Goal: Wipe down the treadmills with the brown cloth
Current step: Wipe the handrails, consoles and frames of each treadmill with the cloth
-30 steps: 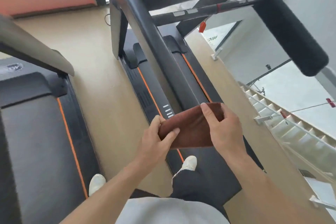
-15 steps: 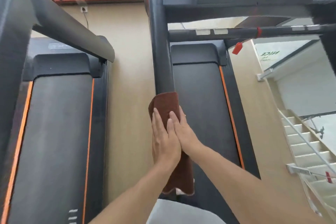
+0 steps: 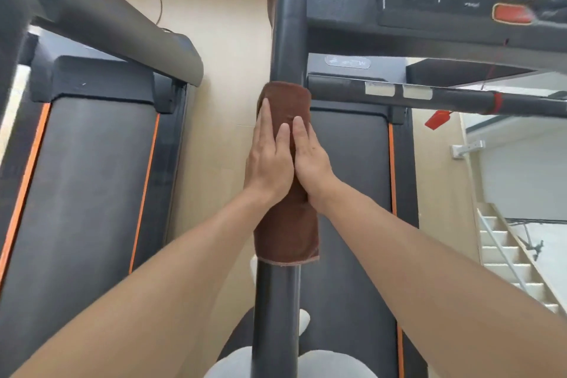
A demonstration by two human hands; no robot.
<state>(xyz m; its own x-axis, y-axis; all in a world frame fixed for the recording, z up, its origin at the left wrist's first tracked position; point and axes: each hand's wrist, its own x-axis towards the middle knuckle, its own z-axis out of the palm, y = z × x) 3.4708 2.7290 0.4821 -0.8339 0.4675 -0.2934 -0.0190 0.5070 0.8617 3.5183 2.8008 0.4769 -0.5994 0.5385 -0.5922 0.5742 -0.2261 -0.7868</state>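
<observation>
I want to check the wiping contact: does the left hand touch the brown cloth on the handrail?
Touching. The head view shows the left hand flat on the brown cloth, which wraps the black handrail.

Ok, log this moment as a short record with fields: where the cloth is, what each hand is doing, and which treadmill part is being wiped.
cloth: brown cloth draped over the handrail
part wiped: left handrail of the right-side treadmill
left hand: flat, fingers straight, pressing the cloth
right hand: flat, pressing the cloth beside the left
nearby: second treadmill to the left, untouched
</observation>
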